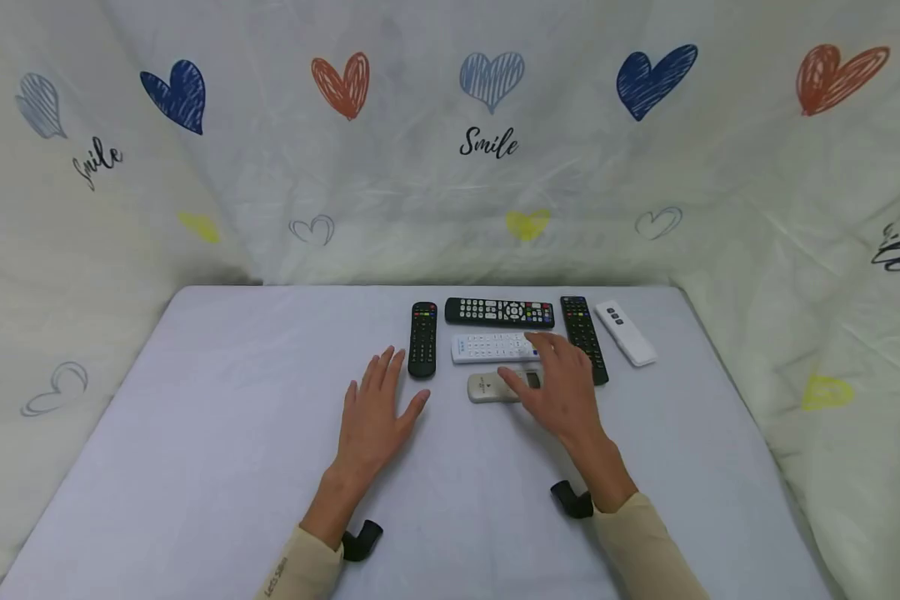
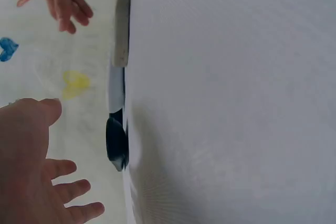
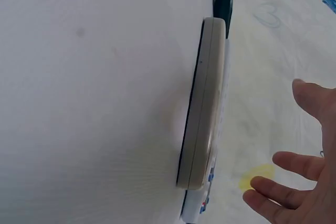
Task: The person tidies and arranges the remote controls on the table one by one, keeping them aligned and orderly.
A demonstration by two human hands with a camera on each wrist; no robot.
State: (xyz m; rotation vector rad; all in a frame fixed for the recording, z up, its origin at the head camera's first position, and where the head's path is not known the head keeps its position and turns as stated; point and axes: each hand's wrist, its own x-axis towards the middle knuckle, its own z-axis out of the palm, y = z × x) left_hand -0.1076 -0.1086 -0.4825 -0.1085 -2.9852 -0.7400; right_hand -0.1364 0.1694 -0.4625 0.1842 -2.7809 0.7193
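Note:
My left hand (image 1: 375, 417) hovers over the table with its fingers spread, just left of an upright-lying black remote (image 1: 422, 342). It holds nothing. Above a short beige remote (image 1: 491, 387) and a white remote (image 1: 487, 347), my right hand (image 1: 565, 387) reaches with parted, slightly bent fingers and covers their right ends in the head view. In the right wrist view the beige remote (image 3: 202, 103) lies flat, and the right fingers (image 3: 299, 166) stand apart from it. Behind the white one lies a long black remote (image 1: 499, 312), placed crosswise.
Right of the group lie another black remote (image 1: 583, 337), slanted, and a white remote with few buttons (image 1: 626, 333). A white cloth covers the table (image 1: 195, 433). A curtain printed with hearts (image 1: 390, 183) rises behind the table's back edge and along both sides.

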